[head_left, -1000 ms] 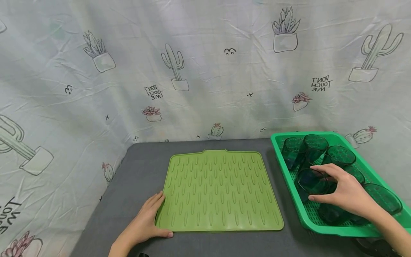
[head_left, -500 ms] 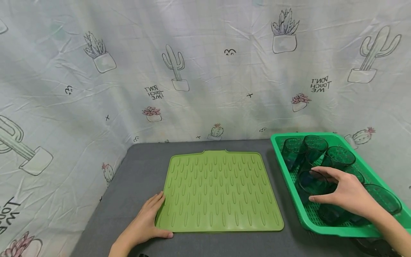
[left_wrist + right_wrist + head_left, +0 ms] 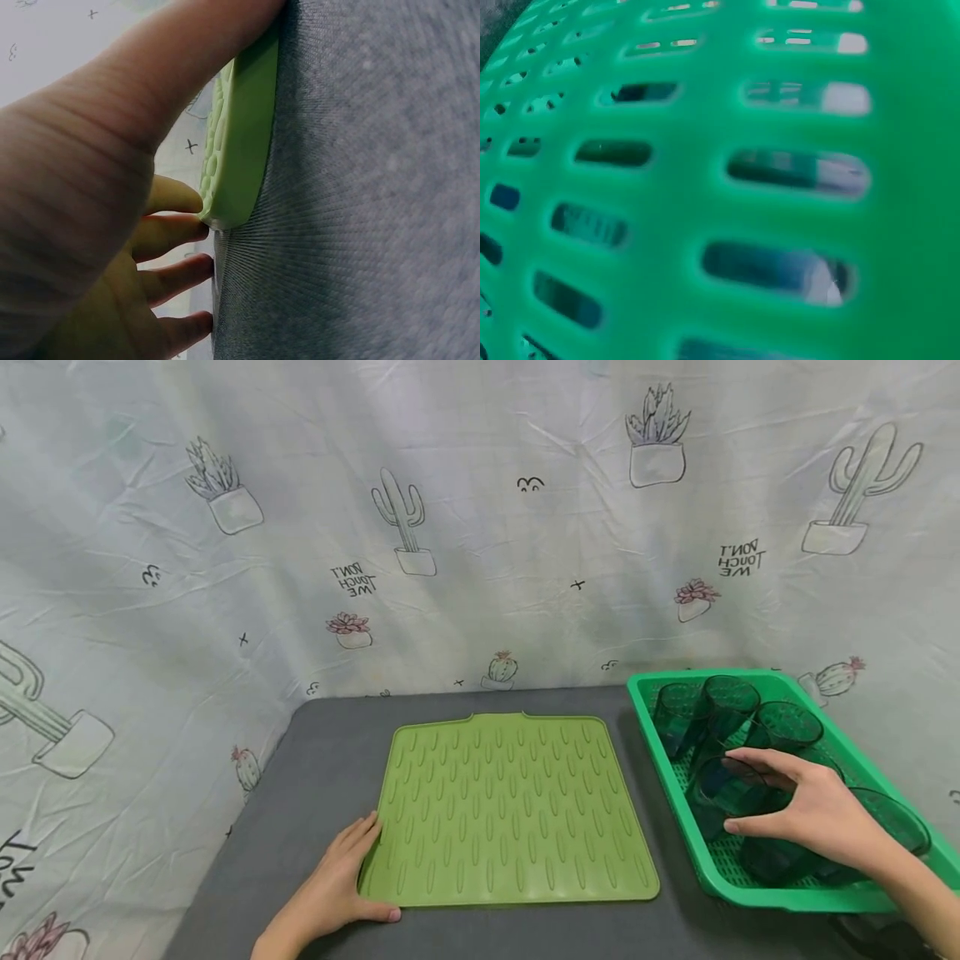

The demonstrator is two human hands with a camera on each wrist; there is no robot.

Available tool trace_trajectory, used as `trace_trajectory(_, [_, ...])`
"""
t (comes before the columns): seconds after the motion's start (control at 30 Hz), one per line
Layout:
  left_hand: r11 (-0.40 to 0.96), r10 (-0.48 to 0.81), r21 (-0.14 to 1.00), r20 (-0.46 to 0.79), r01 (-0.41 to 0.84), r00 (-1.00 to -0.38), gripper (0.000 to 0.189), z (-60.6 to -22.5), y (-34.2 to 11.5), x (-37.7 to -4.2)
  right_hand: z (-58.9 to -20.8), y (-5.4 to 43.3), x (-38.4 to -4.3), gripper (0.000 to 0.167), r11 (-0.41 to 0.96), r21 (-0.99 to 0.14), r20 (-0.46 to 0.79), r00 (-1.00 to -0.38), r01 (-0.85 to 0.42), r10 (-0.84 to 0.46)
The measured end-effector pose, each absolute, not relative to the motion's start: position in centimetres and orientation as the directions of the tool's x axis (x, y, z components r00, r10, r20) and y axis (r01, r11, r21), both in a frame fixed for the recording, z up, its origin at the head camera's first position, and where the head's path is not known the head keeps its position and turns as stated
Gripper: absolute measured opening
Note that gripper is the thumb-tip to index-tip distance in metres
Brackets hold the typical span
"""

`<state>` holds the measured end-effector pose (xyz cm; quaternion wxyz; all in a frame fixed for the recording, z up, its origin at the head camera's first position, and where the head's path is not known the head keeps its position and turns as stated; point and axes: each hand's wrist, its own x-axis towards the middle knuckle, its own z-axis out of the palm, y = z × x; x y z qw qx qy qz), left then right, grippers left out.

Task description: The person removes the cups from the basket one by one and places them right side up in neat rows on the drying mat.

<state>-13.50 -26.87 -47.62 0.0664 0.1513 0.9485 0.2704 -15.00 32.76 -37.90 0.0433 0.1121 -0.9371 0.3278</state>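
My left hand (image 3: 337,885) touches the front left corner of a green ridged mat (image 3: 517,810). In the left wrist view its thumb lies along the mat's thick front edge, with spread fingers (image 3: 176,234) at the side edge. My right hand (image 3: 817,810) reaches into a green plastic basket (image 3: 708,868) and holds a dark, see-through drinking glass (image 3: 712,802) near its rim, thumb in front and fingers behind. The glass stands among several like it. In the right wrist view the slotted basket wall (image 3: 682,217) hides the hand.
Other dark glasses (image 3: 783,727) crowd the basket, at the right of the grey table (image 3: 330,752). A large glass (image 3: 888,818) leans by the right forearm. A pale cactus-print curtain (image 3: 480,527) hangs behind and at the left.
The head view has turned slightly to the right, so everything sits a little further left. Both hands stay in place, the left at the mat and the right around the glass.
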Motion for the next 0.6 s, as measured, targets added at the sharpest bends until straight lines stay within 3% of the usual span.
trace_trajectory(0.6, [0.817, 0.345, 0.499, -0.019, 0.29, -0.938, 0.129, -47.5, -26.9, -13.3, -38.7, 32.2, -14.1, 0.076, 0.764, -0.544, 0.263, -0.935, -0.347, -0.237])
